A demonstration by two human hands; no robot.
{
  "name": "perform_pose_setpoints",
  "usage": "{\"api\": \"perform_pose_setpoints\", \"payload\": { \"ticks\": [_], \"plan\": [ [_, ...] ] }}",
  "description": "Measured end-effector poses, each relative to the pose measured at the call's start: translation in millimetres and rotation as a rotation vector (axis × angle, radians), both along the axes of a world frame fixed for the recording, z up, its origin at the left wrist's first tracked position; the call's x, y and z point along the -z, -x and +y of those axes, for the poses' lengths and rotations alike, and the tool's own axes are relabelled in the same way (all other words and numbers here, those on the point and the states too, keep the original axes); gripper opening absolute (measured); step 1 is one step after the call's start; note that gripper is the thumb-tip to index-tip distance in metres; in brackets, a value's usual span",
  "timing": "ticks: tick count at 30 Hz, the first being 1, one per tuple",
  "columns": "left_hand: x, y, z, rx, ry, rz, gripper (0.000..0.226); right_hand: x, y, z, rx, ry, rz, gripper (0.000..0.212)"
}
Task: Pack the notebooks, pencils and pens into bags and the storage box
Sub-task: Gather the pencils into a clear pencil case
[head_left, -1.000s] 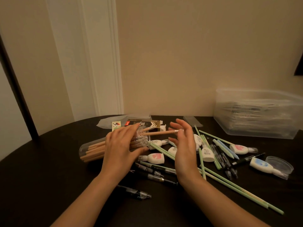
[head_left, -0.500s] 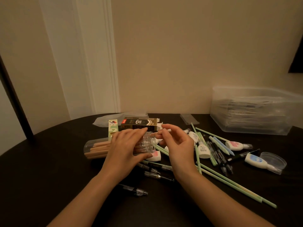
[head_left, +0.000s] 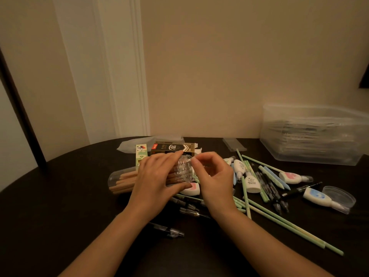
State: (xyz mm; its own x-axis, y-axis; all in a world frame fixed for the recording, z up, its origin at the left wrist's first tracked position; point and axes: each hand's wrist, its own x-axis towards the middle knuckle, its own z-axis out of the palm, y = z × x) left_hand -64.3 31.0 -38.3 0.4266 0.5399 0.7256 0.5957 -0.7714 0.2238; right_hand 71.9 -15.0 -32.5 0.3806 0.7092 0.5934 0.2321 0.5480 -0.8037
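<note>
A clear plastic tube [head_left: 119, 177] full of wooden pencils lies on its side on the dark table [head_left: 60, 206]. My left hand [head_left: 157, 182] wraps round the tube near its open right end. My right hand [head_left: 214, 177] is at the tube's mouth, with thumb and forefinger pinched together at the rim; what they hold is hidden. Loose green and cream pencils [head_left: 279, 220] and dark pens [head_left: 273, 188] lie scattered to the right. A clear storage box [head_left: 311, 134] with dark contents stands at the back right.
A black and gold pen box [head_left: 172, 147] and a small green patterned box [head_left: 140, 154] stand behind the tube, with a clear plastic bag [head_left: 131, 144] beyond. Several correction-tape dispensers [head_left: 293, 177] and a clear round lid [head_left: 339, 194] lie right. Pens [head_left: 169, 230] lie near my wrists.
The wooden pencil in my right hand has gone fully into the tube. My right hand moved left to the tube's mouth and its fingers curled in.
</note>
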Motion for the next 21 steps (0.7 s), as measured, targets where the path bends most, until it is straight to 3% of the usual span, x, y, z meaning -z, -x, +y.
{"api": "perform_pose_setpoints", "payload": {
  "ticks": [5, 9, 12, 21],
  "plan": [
    [0, -2, -2, 0.018, -0.008, -0.007, 0.069, 10, -1, 1, 0.003, -0.054, -0.150, 0.006],
    [-2, 1, -3, 0.029, -0.012, -0.088, 0.069, 15, 1, -2, -0.060, -0.055, -0.272, 0.031],
    [-6, 5, -2, 0.011, -0.004, -0.140, 0.071, 15, -1, -3, -0.123, 0.004, -0.413, 0.034],
    [-23, 2, -1, -0.103, 0.006, -0.117, 0.075, -7, -23, 0, -0.118, -0.071, -0.287, 0.032]
  ]
}}
